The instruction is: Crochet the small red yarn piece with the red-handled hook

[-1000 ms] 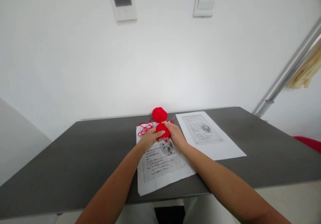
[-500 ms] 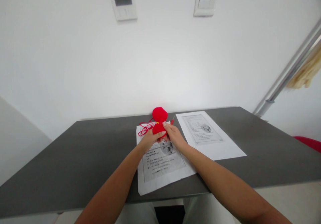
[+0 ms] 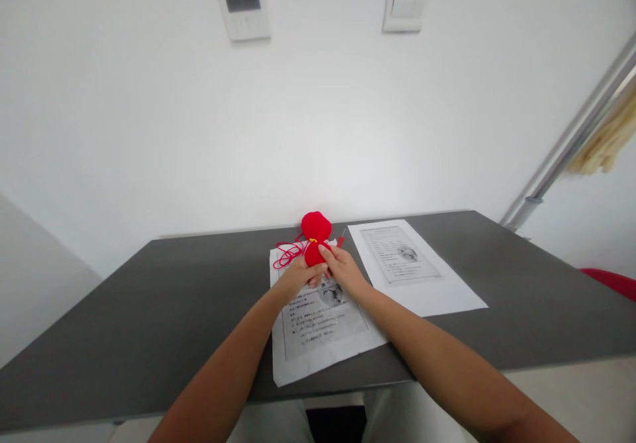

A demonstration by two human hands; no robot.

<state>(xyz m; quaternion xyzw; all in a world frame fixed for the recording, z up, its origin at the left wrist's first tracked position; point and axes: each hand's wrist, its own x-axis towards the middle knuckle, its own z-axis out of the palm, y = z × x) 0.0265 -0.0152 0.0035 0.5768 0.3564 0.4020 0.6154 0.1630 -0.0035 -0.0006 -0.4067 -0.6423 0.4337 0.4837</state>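
A small red crocheted piece (image 3: 315,252) with a yellow marker at its top is pinched between both my hands over a printed sheet (image 3: 318,324). My left hand (image 3: 297,276) grips it from the left and below, fingers curled. My right hand (image 3: 342,268) holds it from the right, thumb and fingers closed on it. Just behind it sits a ball of red yarn (image 3: 316,224), and loose red yarn loops (image 3: 287,255) lie to the left on the paper. A thin hook with a red handle (image 3: 341,238) lies beside my right hand.
A dark grey table (image 3: 149,310) carries a second printed sheet (image 3: 412,264) to the right. A white wall behind holds a small panel (image 3: 243,6) and a light switch (image 3: 406,0). A metal pole (image 3: 571,145) slants at the right, with something red (image 3: 613,283) low by the table's right edge.
The red piece in my hands has shifted slightly up and away, closer to the yarn ball. My fingers have adjusted their hold on it; arms stay nearly still.
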